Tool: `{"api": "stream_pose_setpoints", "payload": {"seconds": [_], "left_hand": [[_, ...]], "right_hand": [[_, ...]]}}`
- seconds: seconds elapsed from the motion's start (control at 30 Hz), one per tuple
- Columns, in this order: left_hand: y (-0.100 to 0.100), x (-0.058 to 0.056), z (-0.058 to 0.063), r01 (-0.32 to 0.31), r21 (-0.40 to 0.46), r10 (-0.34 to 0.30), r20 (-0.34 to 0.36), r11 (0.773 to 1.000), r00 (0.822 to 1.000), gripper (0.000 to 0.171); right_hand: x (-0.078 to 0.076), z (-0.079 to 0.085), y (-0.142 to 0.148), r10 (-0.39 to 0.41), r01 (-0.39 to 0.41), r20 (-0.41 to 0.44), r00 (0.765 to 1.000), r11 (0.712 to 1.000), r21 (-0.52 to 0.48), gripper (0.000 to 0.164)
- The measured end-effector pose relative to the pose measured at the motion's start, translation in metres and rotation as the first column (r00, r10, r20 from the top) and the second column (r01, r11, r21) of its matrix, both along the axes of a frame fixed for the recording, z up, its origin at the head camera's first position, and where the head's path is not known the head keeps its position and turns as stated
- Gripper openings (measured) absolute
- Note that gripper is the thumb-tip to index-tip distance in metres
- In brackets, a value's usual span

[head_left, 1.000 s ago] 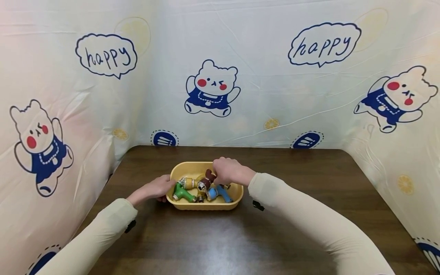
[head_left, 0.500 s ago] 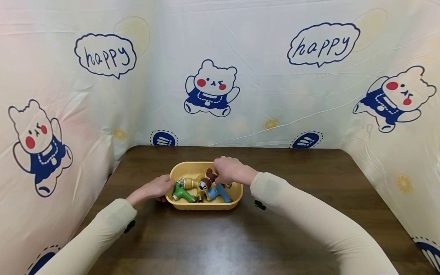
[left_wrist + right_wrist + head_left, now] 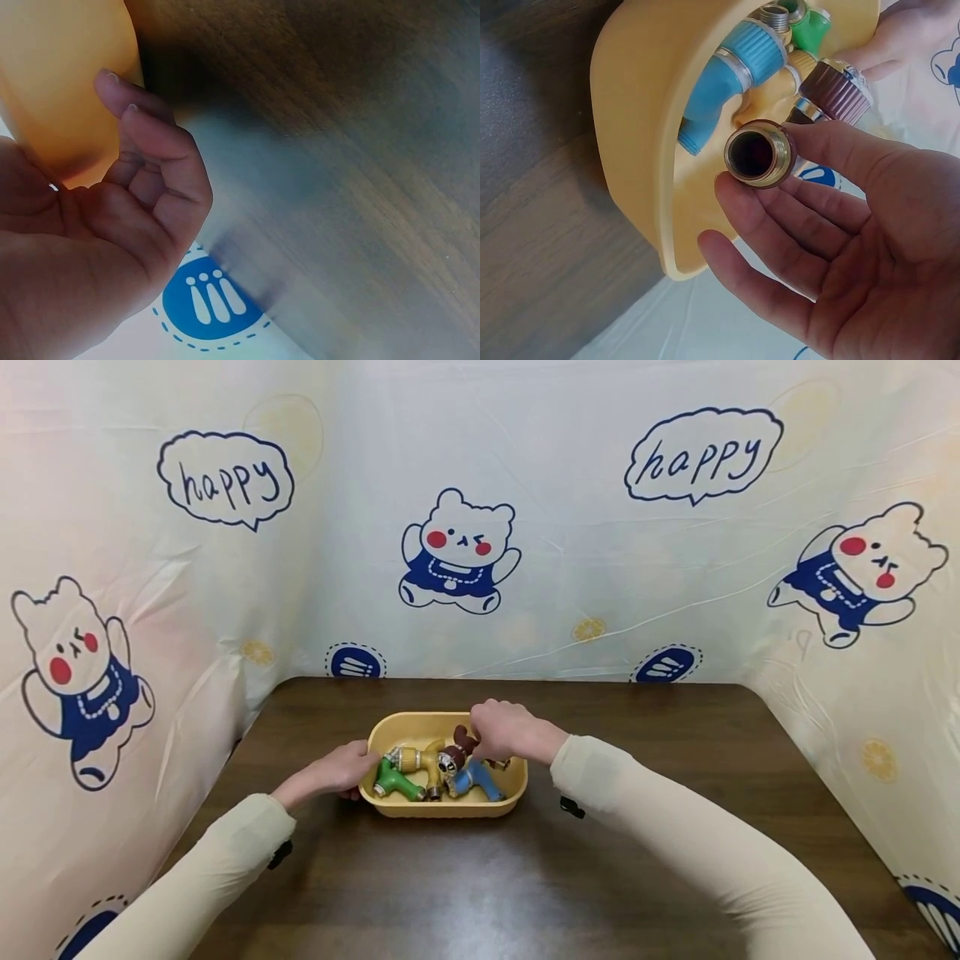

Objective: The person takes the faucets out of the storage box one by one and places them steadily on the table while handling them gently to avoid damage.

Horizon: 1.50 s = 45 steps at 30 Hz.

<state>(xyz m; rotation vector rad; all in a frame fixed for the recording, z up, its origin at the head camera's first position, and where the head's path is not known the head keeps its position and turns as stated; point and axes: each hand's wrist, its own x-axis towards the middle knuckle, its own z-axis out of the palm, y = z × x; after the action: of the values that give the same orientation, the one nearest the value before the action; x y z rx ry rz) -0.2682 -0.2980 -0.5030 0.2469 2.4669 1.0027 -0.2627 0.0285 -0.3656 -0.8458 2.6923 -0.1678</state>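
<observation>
Head view: the brown fitting [image 3: 453, 750] is in or just over the tray [image 3: 444, 810]; likely stiff and weighty, best taken by a branch. The right hand [image 3: 507, 732] bends over the tray's right half. Left wrist view: the left hand [image 3: 109, 229] curls round the tray's left end. Right wrist view: thumb and fingers pinch the fitting's metal-rimmed branch.

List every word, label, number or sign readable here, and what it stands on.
"happy": left speech bubble on the fabric backdrop.
"happy": right speech bubble on the same backdrop.
"!!!"-like white marks: blue ovals on the backdrop.
Faint mark at right: unreadable.
Yellow tray, coloured fittings: no text legible.
</observation>
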Motion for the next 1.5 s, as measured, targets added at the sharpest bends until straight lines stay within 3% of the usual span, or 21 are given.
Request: {"api": "stream_pose_setpoints", "payload": {"seconds": [0.13,0.27,0.43,0.47,0.6,0.67,0.73,0.83,1.03,1.07,1.23,1.4,1.47,1.5], "left_hand": [[0.009,0.007,0.019,-0.014,-0.017,0.014,-0.001,1.000,1.000,0.037],[0.012,0.011,0.026,-0.020,-0.026,0.020,0.007,0.999,1.000,0.040],[-0.003,-0.005,-0.006,-0.059,-0.029,0.059,0.025,0.998,0.998,0.042],[0.000,-0.001,-0.003,-0.050,-0.024,0.050,0.011,0.998,0.999,0.041],[-0.006,-0.007,-0.014,-0.027,-0.010,0.027,-0.008,1.000,1.000,0.041],[-0.007,-0.009,-0.015,-0.043,-0.013,0.043,0.002,0.999,0.999,0.039],[-0.011,-0.017,-0.024,-0.065,-0.020,0.066,0.024,0.998,0.998,0.039],[-0.012,-0.019,-0.026,-0.072,-0.011,0.072,0.037,0.997,0.997,0.038],[-0.010,-0.013,-0.017,-0.039,0.005,0.039,0.026,0.999,0.999,0.040],[-0.005,-0.005,-0.009,-0.008,0.002,0.008,-0.003,1.000,1.000,0.039],[0.004,0.006,0.011,0.006,-0.010,-0.006,-0.028,1.000,1.000,0.037],[0.016,0.017,0.033,-0.018,-0.024,0.017,-0.015,1.000,1.000,0.038],[0.015,0.014,0.030,-0.029,-0.035,0.029,-0.006,0.999,1.000,0.038],[0.011,0.010,0.021,-0.023,-0.033,0.023,-0.007,0.999,1.000,0.038]], "right_hand": [[-0.001,0.003,0.003,0.007,-0.007,-0.004,1.000,1.000,0.004,0.046],[0.000,0.003,0.005,0.004,-0.004,-0.002,1.000,1.000,-0.011,0.043],[0.001,0.004,0.008,-0.005,0.005,-0.006,1.000,1.000,-0.022,0.031],[0.001,0.005,0.009,-0.007,0.007,-0.006,1.000,1.000,-0.024,0.028],[0.001,0.008,0.010,-0.012,0.012,-0.012,1.000,1.000,-0.014,0.027],[0.000,0.009,0.011,-0.014,0.014,-0.013,1.000,1.000,-0.010,0.026],[0.000,0.010,0.012,-0.015,0.015,-0.011,1.000,1.000,-0.005,0.026],[0.001,0.010,0.014,-0.017,0.017,-0.005,1.000,1.000,-0.012,0.025],[0.002,0.008,0.019,-0.017,0.017,-0.015,1.000,1.000,-0.016,0.028],[0.002,0.008,0.019,-0.017,0.017,-0.022,1.000,1.000,-0.013,0.029],[0.002,0.010,0.022,-0.021,0.020,-0.031,0.999,1.000,-0.020,0.029],[0.001,0.011,0.024,-0.033,0.033,-0.024,0.999,0.999,-0.018,0.025],[0.001,0.011,0.025,-0.039,0.039,-0.021,0.999,0.999,-0.015,0.025],[0.001,0.011,0.025,-0.042,0.042,-0.020,0.999,0.999,-0.014,0.024]]}}
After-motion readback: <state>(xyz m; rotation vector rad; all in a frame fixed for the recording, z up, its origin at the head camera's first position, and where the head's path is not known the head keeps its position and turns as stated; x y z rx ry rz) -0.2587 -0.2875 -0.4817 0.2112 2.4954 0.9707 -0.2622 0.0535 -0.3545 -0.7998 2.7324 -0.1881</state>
